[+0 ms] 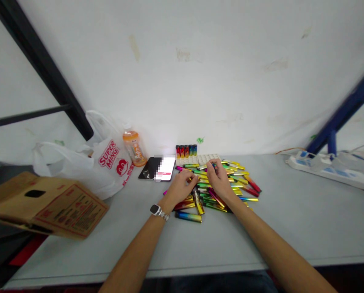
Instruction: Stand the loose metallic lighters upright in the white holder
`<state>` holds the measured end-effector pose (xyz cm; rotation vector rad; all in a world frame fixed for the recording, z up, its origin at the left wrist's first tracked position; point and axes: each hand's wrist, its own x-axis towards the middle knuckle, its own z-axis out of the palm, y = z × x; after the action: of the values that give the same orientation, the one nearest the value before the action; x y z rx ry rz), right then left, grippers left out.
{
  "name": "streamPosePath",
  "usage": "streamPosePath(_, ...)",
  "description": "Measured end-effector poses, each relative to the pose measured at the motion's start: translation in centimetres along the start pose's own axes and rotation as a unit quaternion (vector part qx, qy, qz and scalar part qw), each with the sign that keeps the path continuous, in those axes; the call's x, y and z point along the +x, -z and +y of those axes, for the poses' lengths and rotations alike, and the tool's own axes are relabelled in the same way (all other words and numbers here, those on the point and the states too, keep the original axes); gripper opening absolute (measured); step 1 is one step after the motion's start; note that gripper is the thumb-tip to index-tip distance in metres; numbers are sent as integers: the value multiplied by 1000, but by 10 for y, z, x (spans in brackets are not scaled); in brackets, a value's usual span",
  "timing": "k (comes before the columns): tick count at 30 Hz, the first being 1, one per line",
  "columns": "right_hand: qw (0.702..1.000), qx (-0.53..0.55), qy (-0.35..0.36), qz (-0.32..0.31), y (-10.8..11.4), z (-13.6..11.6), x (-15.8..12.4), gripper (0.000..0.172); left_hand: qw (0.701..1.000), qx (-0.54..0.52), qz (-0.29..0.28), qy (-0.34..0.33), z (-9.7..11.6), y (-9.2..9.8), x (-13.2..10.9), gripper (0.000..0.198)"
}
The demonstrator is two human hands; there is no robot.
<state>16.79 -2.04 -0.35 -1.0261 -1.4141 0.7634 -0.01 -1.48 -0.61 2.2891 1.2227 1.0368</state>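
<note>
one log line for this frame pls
left hand: on lighter pile | right hand: at pile's far side, by tray | grasp: unclear

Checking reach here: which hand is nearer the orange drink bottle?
Left. The left hand sits right of the orange drink bottle; the right hand lies farther right, on the coloured sticks.

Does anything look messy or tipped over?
Yes. The cardboard box lies tilted at the left edge of the table, and the shiny coloured sticks lie jumbled under the left hand and right hand.
</note>
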Motion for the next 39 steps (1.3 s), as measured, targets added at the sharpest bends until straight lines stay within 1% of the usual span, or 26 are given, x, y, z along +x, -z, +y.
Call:
streamPosePath(2, 999, 31, -12, -37, 4, 0, 4, 27, 1000, 2, -6, 0, 0, 1, 0, 35)
streamPosePath(4, 998, 25, 11, -62, 10, 1, 11, 28, 1000, 2, -10, 2, 0, 1, 0, 35)
streamPosePath(7, 994, -58, 79, -43, 20, 6, 31, 28, 1000, -1, -9, 8, 0, 2, 0, 34)
streamPosePath(8, 991, -92, 90, -31, 23, 7, 39, 29, 1000, -3, -8, 10, 0, 2, 0, 33)
streamPosePath(10, 984, -145, 94, -44, 28, 10, 59, 27, 1000, -7, -7, 11, 0, 2, 1, 32)
streamPosePath(11, 980, -163, 90, -67, 29, 12, 69, 26, 1000, -10, -7, 10, -1, 2, 1, 32)
streamPosePath(13, 974, -191, 85, -86, 30, 16, 89, 25, 1000, -14, -10, 8, -1, 1, 1, 32)
streamPosePath(15, 968, -211, 105, -90, 28, 22, 108, 26, 1000, -15, -14, 7, -1, 1, 0, 32)
streamPosePath(17, 962, -227, 127, -86, 24, 29, 124, 23, 1000, -13, -13, 8, -2, 1, 0, 34)
streamPosePath(20, 955, -246, 143, -88, 19, 40, 140, 13, 1000, -12, -10, 9, -3, 1, -1, 34)
streamPosePath(22, 952, -248, 151, -95, 16, 46, 147, 10, 1000, -11, -10, 8, -5, 1, -1, 34)
streamPosePath(24, 950, -250, 155, -100, 13, 51, 152, 9, 1000, -10, -13, 5, -6, 1, -1, 34)
streamPosePath(28, 946, -274, 136, -112, 8, 56, 157, 8, 1000, -10, -17, 5, -8, 1, -1, 35)
streamPosePath(31, 930, -319, 150, -103, 6, 54, 154, 12, 1000, -12, -18, 5, -7, 2, 0, 35)
streamPosePath(33, 908, -377, 165, -83, 5, 51, 148, 20, 1000, -11, -18, 4, -6, 2, 0, 34)
streamPosePath(35, 878, -444, 164, -71, 4, 47, 138, 29, 1000, -6, -14, 2, -6, 1, -1, 34)
streamPosePath(37, 848, -501, 153, -78, 4, 43, 128, 37, 1000, 6, -2, 1, -6, 0, -1, 32)
streamPosePath(39, 823, -539, 144, -103, 3, 42, 119, 44, 1000, 24, 11, 1, -5, -2, -2, 29)
